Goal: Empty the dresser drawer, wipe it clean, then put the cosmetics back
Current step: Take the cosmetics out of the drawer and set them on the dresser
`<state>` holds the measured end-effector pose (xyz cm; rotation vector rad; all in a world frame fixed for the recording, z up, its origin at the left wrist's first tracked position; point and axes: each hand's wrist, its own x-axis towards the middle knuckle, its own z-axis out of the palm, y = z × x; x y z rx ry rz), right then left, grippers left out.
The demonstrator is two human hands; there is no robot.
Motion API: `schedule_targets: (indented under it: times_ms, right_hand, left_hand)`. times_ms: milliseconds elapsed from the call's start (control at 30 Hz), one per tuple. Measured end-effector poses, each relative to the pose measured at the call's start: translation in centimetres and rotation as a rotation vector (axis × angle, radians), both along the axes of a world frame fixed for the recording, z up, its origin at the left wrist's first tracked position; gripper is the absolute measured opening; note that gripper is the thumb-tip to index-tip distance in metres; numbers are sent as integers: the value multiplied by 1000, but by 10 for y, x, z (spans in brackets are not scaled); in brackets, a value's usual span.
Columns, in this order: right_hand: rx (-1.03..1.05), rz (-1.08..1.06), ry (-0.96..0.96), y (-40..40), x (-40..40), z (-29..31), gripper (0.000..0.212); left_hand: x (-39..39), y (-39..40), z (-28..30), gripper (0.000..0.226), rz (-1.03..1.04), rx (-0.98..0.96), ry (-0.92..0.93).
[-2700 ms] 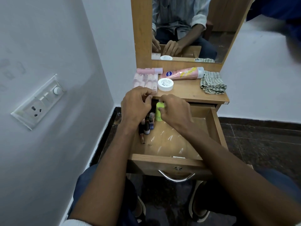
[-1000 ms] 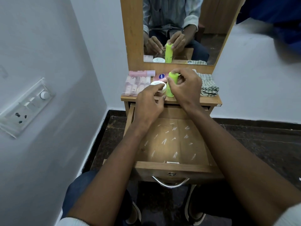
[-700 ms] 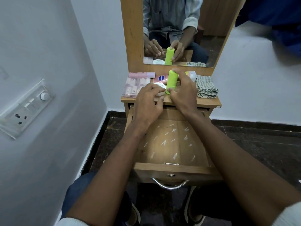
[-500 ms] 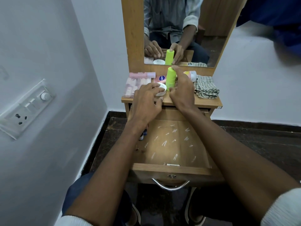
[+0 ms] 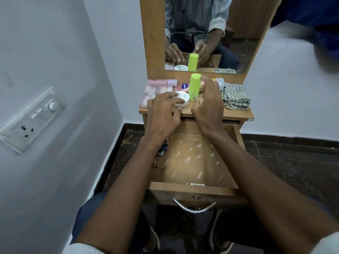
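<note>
Loosely spread, your right hand (image 5: 208, 105) had released the upright green bottle (image 5: 194, 86), your left hand (image 5: 162, 114) rested relaxed beside it, and small bottles (image 5: 162, 150) lay in the drawer (image 5: 194, 189) below.

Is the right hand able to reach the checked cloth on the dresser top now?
Probably yes. The right hand is open beside the green stick, and the checked cloth lies just to its right on the dresser top, nothing between.

A blue round logo is showing on the pink tube (image 5: 184, 86), its lettering too blurred for reading.
</note>
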<state>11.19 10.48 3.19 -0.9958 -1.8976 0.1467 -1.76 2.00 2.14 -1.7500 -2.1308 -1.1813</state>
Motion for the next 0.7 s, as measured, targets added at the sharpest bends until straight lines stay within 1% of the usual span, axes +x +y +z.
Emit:
schedule_targets:
  times_ms: [67, 133, 200, 267, 367, 433, 533, 633, 700]
  right_hand:
    - [102, 33, -5, -16, -4, -2, 32]
    - [112, 110, -41, -33, -10, -7, 14]
    - [30, 168, -76, -48, -15, -15, 9]
    - [-115, 186, -124, -57, -18, -23, 7]
    - [-292, 194, -321, -59, -21, -30, 7]
    - [-358, 218, -430, -61, -20, -34, 14]
    - [-407, 275, -456, -63, -17, -35, 30]
    - [-369, 319, -445, -61, -16, -37, 38]
    - [-334, 337, -471, -61, -15, -38, 42]
  left_hand:
    - [-4, -10, 0, 25, 5, 87, -61]
    - [-8, -23, -2, 19, 1, 108, -127]
    - [-13, -36, -6, 18, 1, 56, -150]
    - [-20, -46, -9, 19, 11, 9, -177]
    - [-31, -58, -10, 17, 27, -7, -304]
    - [-38, -63, -13, 16, 44, -60, -348]
    - [-45, -67, -18, 16, 58, -174, -329]
    - [-48, -69, -20, 17, 55, -252, -294]
    - [-48, -69, -20, 18, 58, -264, -298]
